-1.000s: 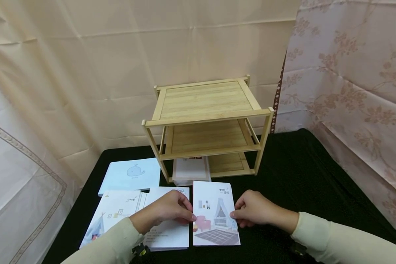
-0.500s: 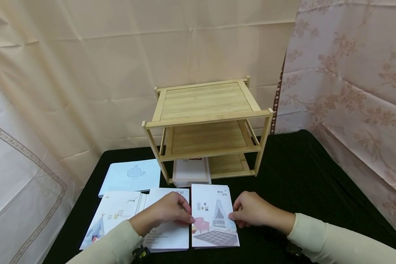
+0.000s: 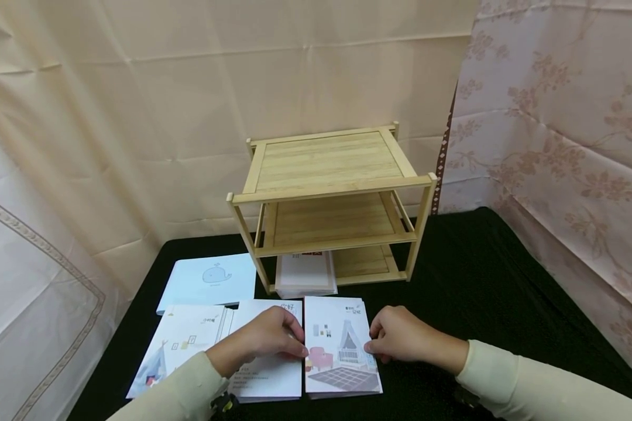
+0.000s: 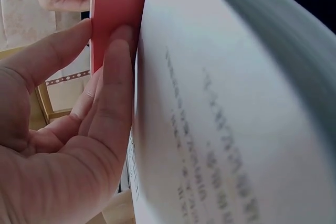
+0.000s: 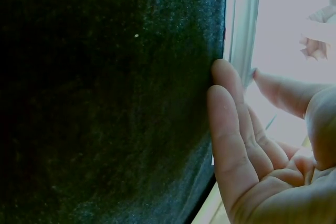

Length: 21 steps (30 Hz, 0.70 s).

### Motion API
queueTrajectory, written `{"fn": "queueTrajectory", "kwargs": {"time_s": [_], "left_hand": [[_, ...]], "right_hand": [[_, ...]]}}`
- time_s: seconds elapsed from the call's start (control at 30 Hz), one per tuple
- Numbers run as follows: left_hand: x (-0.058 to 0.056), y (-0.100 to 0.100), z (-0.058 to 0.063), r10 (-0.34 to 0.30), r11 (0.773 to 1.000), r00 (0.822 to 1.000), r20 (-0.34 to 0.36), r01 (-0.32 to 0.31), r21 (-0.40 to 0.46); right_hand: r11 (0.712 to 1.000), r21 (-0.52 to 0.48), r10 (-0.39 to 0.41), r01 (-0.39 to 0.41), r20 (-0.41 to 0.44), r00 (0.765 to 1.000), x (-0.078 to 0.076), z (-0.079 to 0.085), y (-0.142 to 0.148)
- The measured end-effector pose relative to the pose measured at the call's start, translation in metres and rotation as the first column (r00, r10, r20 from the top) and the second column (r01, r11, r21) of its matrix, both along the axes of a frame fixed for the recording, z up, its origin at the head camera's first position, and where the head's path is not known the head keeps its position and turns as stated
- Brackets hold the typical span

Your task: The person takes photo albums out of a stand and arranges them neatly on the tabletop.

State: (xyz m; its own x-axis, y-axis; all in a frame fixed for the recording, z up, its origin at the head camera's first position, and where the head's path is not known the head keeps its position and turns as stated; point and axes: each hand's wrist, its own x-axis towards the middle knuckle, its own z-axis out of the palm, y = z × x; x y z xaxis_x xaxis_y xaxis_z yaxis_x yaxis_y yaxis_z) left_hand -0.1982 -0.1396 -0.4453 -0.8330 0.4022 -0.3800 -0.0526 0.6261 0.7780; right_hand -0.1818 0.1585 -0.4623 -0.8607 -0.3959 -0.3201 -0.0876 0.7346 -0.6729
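Note:
A stack of notebooks (image 3: 342, 339), its top cover printed with a pink armchair and a tent, lies on the black cloth in front of me in the head view. My left hand (image 3: 274, 336) pinches its left edge; in the left wrist view the thumb is at the top edge and the fingers lie against a red spine (image 4: 116, 14). Opposite, my right hand (image 3: 408, 334) pinches the right edge, thumb above and fingers along the side. The left forearm and hand cover part of a white notebook (image 3: 265, 374) close on the left.
Further left lie another white notebook (image 3: 189, 327) and, behind it, a pale blue whale notebook (image 3: 189, 280). A three-tier wooden shelf (image 3: 332, 161) stands behind, with a white book (image 3: 305, 275) on its bottom tier. Curtains (image 3: 189, 88) hang at the back and sides.
The stack has slid slightly toward me and to the left, close beside the white notebook. Both hands moved along with it, keeping their grip.

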Motion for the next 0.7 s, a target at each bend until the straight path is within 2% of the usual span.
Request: {"fn": "queueTrajectory", "kwargs": {"time_s": [0.1, 0.3, 0.5, 0.7], "left_hand": [[-0.001, -0.001, 0.0, -0.008, 1.0, 1.0, -0.03, 0.007, -0.02], [-0.005, -0.006, 0.001, 0.01, 1.0, 0.999, -0.033, -0.009, 0.014], [-0.012, -0.009, 0.002, 0.032, 0.999, 0.997, -0.066, -0.032, 0.011], [-0.018, -0.01, 0.002, 0.057, 0.997, 0.989, -0.14, -0.063, -0.036]], "right_hand": [[1.0, -0.002, 0.011, -0.011, -0.01, 1.0, -0.001, 0.0, 0.0], [1.0, -0.01, 0.028, -0.028, -0.013, 1.0, -0.004, 0.001, 0.0], [1.0, 0.002, 0.031, -0.031, -0.005, 1.0, -0.009, 0.003, 0.001], [0.999, -0.005, 0.038, -0.038, -0.05, 0.998, -0.015, 0.005, 0.0]]}}
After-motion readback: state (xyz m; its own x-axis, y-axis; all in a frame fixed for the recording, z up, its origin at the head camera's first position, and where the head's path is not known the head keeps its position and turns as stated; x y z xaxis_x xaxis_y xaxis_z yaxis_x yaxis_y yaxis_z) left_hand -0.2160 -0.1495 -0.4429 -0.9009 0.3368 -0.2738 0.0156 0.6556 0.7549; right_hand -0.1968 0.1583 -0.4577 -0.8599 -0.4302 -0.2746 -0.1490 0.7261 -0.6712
